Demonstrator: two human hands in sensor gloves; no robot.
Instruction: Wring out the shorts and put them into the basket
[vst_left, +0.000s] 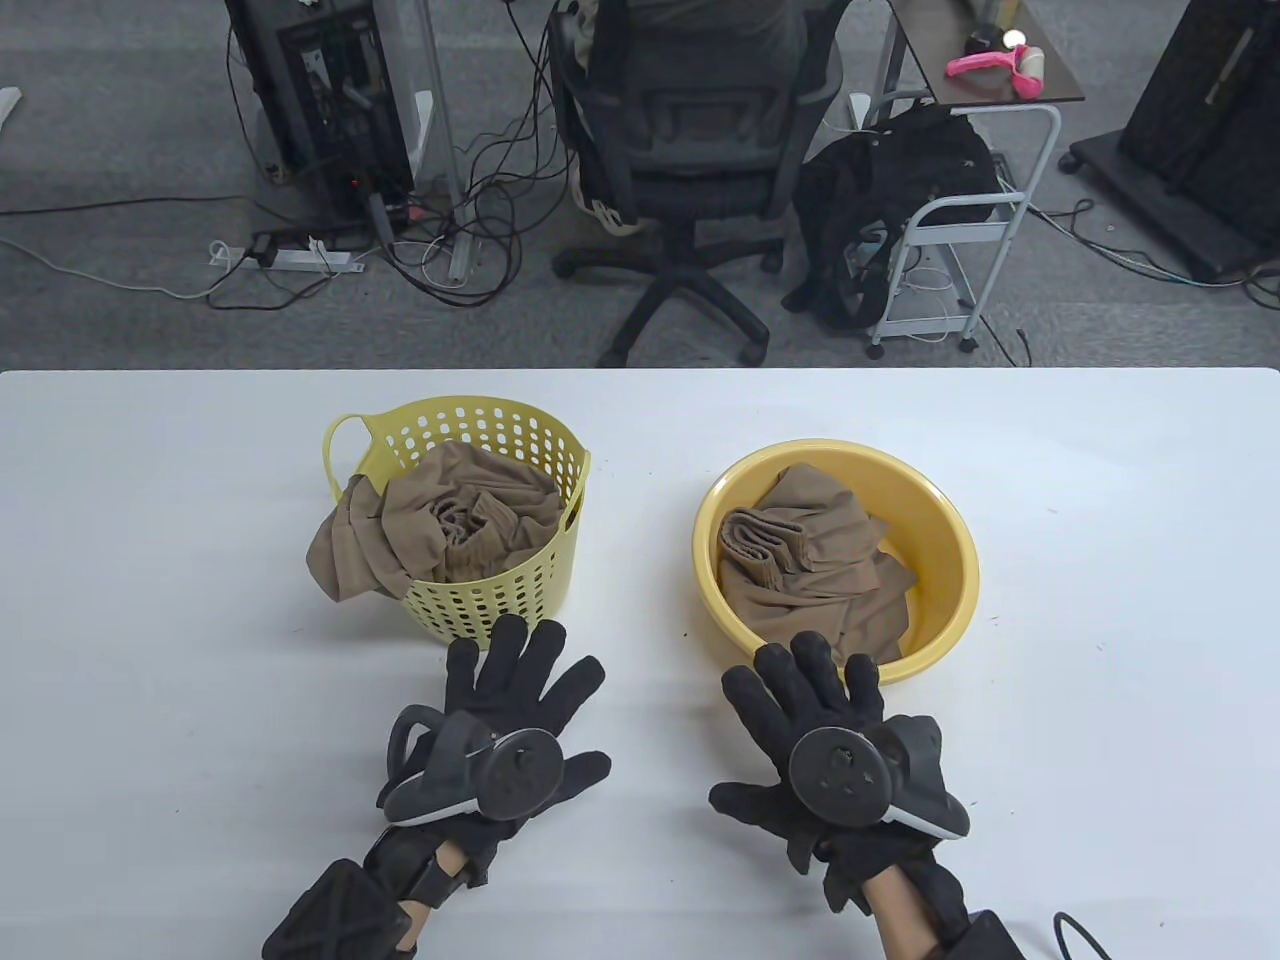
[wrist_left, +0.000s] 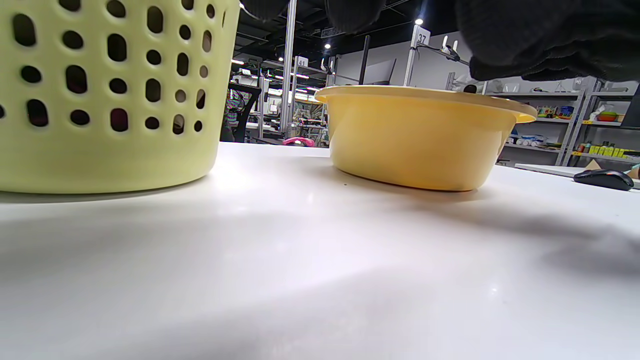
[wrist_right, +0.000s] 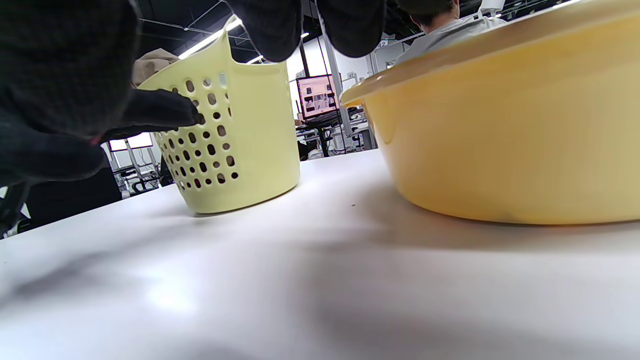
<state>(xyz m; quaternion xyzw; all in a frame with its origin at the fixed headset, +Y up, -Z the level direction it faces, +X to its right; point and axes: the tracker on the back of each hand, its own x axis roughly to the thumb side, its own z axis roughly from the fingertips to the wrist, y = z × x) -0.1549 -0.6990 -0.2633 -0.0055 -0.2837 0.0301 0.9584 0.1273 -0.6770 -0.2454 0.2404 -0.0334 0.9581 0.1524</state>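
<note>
A pale yellow perforated basket stands left of centre with brown shorts bunched inside and draped over its left rim. To its right, a yellow basin holds another pair of brown shorts, partly folded. My left hand lies flat on the table with fingers spread, just in front of the basket. My right hand also lies flat, fingertips at the basin's near rim. Neither hand holds anything.
The white table extends wide on both sides and in front. Beyond its far edge are an office chair, cables, a computer tower and a small cart. A computer mouse lies far off in the left wrist view.
</note>
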